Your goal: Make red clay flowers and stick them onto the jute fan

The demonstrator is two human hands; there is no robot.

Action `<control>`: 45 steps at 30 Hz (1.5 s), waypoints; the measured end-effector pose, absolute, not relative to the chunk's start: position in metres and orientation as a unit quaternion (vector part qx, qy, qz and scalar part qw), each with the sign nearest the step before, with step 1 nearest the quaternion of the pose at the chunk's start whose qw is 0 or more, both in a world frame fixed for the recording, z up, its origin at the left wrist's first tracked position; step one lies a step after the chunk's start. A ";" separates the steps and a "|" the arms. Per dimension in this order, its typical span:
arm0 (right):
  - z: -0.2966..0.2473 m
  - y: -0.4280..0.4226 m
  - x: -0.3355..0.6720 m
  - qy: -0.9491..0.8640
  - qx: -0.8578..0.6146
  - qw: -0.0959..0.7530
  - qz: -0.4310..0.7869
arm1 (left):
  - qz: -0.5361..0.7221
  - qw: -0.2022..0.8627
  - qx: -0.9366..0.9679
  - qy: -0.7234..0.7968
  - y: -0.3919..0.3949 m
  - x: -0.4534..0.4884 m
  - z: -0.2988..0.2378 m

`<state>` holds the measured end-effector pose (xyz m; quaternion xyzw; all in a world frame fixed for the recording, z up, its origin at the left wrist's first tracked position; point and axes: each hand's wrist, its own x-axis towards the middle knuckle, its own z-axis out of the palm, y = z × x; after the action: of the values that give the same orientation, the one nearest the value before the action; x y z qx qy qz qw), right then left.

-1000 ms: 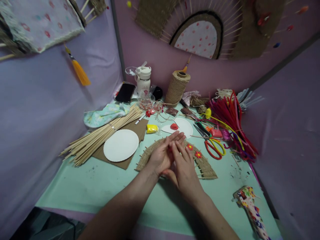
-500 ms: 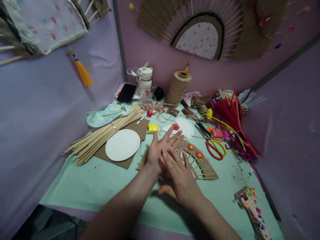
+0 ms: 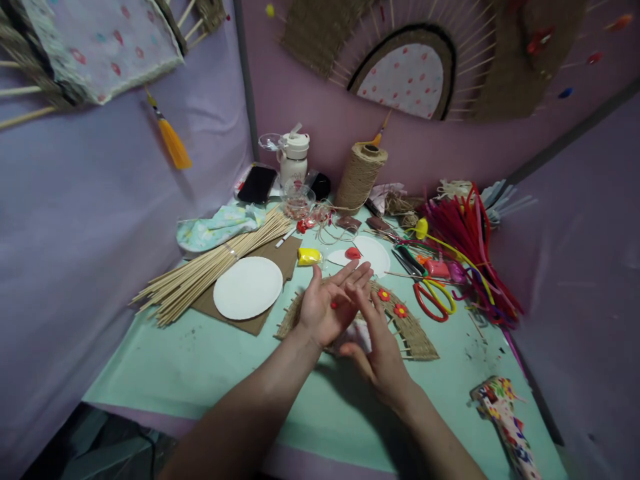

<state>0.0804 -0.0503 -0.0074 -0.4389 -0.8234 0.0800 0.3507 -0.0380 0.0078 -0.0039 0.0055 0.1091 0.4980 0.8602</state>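
My left hand (image 3: 327, 308) is palm up with its fingers stretched out. On its palm lies a small red ball (image 3: 334, 305) that looks like modelling clay. Just to the right, my right hand (image 3: 377, 350) is raised with its fingers apart and nothing seen in them; its fingertips are close to the left fingers, and I cannot tell if they touch. Beneath both hands, a twine-woven fan shape (image 3: 417, 337) lies on the table, partly hidden, with red flowers (image 3: 401, 311) on its right side. Behind them, a red clay lump (image 3: 353, 253) rests on a white paper piece.
Thin wooden sticks (image 3: 200, 273) and a white disc (image 3: 248, 288) lie left on cardboard. Yellow clay (image 3: 310, 257) and a twine spool (image 3: 361, 177) stand behind. Scissors (image 3: 431, 300), pipe cleaners (image 3: 457, 227) and a glue gun with a patterned cover (image 3: 507, 417) are right.
My right hand has lifted off the left palm and moved slightly right, its fingers bending. The small red ball on the left palm now shows. The view has shifted slightly.
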 end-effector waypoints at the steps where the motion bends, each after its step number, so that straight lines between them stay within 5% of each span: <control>1: -0.006 -0.050 0.081 -0.804 -0.454 0.375 0.078 | 0.497 0.861 0.006 0.109 0.008 -0.038 -0.004; 14: -0.009 -0.037 0.069 -0.753 -0.496 0.413 0.127 | 0.488 0.859 0.023 0.154 0.005 -0.038 -0.002; 22: 0.004 -0.010 0.105 -0.608 -0.586 0.514 0.153 | 0.566 0.786 -0.007 0.249 0.010 -0.040 -0.003; 34: -0.042 0.025 0.125 -0.707 -0.644 0.277 0.091 | 0.551 0.762 -0.054 0.335 0.013 -0.038 -0.008; 45: -0.046 0.027 0.123 -0.718 -0.640 0.256 0.098 | 0.537 0.768 -0.094 0.337 0.015 -0.036 -0.007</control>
<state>0.1227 0.0265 -0.0458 -0.6404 -0.7177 0.0978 0.2556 -0.0364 0.0146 -0.0073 -0.0936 0.3371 0.5368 0.7677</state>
